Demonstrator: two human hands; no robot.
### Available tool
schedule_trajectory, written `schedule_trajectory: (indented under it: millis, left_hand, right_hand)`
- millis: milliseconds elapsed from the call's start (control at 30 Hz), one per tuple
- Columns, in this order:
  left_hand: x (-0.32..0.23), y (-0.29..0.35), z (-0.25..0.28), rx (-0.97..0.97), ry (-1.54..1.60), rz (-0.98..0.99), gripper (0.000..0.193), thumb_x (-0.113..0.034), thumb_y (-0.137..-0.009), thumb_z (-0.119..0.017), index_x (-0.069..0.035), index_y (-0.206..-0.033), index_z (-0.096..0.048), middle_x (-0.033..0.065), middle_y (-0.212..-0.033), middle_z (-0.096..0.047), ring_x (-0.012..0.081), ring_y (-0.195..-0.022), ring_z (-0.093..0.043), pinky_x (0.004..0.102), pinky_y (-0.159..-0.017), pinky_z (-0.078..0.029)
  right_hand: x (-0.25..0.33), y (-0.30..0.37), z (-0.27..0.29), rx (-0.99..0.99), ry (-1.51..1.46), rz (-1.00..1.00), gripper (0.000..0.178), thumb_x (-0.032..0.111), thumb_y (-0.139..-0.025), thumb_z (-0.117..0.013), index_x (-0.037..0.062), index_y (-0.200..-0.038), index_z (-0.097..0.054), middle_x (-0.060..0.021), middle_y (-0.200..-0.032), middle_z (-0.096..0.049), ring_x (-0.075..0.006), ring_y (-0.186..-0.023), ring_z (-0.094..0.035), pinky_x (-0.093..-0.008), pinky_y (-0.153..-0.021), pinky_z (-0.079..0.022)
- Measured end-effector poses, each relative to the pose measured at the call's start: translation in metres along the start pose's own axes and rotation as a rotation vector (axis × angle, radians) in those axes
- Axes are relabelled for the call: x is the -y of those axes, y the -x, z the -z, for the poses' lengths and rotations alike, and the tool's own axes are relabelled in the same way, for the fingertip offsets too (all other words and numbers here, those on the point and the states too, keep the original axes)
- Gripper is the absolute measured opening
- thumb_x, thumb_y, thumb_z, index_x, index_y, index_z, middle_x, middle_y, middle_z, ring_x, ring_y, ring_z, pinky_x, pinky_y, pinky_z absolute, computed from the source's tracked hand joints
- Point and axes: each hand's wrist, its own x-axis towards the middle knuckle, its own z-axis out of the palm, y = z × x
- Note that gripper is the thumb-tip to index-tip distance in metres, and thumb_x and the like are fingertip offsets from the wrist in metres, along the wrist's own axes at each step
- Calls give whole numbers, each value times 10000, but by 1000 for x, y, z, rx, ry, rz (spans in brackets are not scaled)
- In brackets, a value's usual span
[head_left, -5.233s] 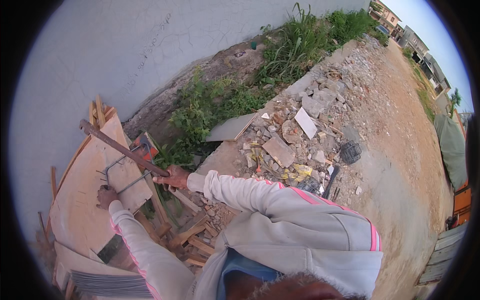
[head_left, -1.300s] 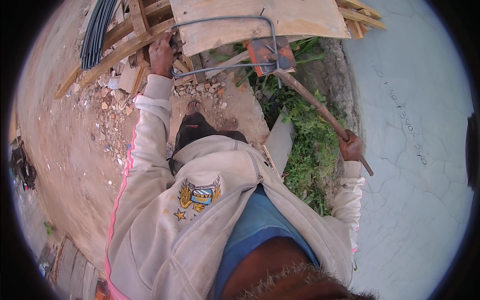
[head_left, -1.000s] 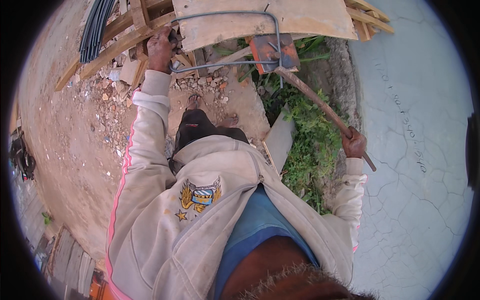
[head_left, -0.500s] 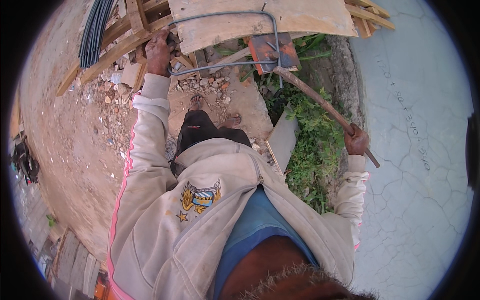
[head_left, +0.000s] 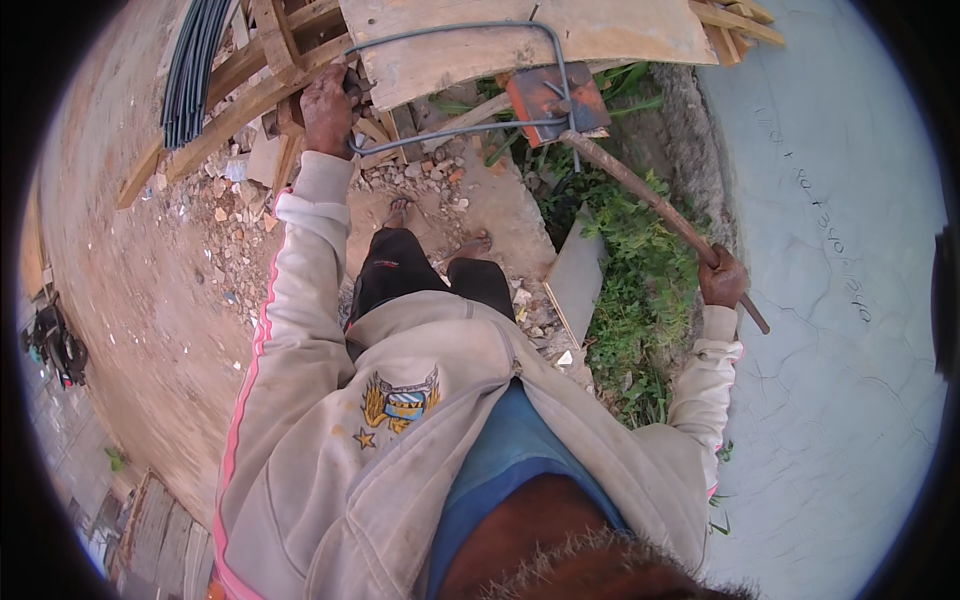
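Observation:
My left hand [head_left: 328, 108] is closed around the left side of a grey steel rod bent into an open rectangle [head_left: 440, 36]. The right end of this bent rod lies at an orange-and-dark metal bending plate [head_left: 540, 95] with pins on it. My right hand [head_left: 722, 276] grips a long rusty bar [head_left: 645, 192] near its lower end. The bar's far end meets the rod beside the plate, and a short rod end points down there. My left fingers are partly hidden behind the hand.
A worn plywood board [head_left: 640, 30] lies behind the plate, on timber pieces [head_left: 235, 110]. A bundle of dark rods [head_left: 188, 80] rests at upper left. Rubble [head_left: 235, 215], green plants [head_left: 640, 310] and a leaning panel [head_left: 577, 280] lie below. A pale cracked wall [head_left: 830, 330] stands at right.
The whole scene has shifted slightly to the right in the view. Both hands keep their grips, and the bar and bent rod hold nearly the same position against the plate.

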Motion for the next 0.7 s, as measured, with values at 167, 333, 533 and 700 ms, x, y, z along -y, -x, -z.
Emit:
schedule_trajectory:
  millis: [167, 333, 533, 700]
  left_hand:
    - [-3, 2, 2, 73, 28, 55, 250, -250, -1023, -511, -37, -936, -609, 11, -727, -523, 91, -570, -478, 275, -499, -455]
    - [-12, 8, -2, 104, 88, 50, 253, -271, -1022, -531, -64, -886, -578, 10, -710, -515, 93, -552, -467, 280, -501, -460]
    - [-7, 1, 5, 86, 212, 187, 276, -348, -1019, -572, -94, -912, -574, 5, -694, -503, 108, -524, -443, 293, -516, -478]
    - [-3, -9, 22, 407, 451, 404, 322, -440, -1031, -546, -139, -921, -516, 6, -686, -484, 149, -542, -488, 381, -621, -547]
  right_hand:
    - [0, 25, -15, -33, 11, -93, 279, 347, -903, -673, 86, -806, -688, -209, -634, -587, -435, -627, -615, -473, -555, -473]
    - [75, 115, -17, -58, 29, -360, 267, 358, -850, -725, 113, -945, -771, -186, -678, -661, -398, -674, -682, -459, -616, -530]
    - [223, 202, -21, -150, 50, -681, 263, 346, -792, -754, 142, -956, -783, -180, -742, -702, -393, -709, -702, -481, -667, -557]
    - [234, 200, 8, -144, 287, -761, 313, 406, -829, -729, 144, -994, -777, -174, -787, -716, -391, -753, -709, -491, -702, -562]
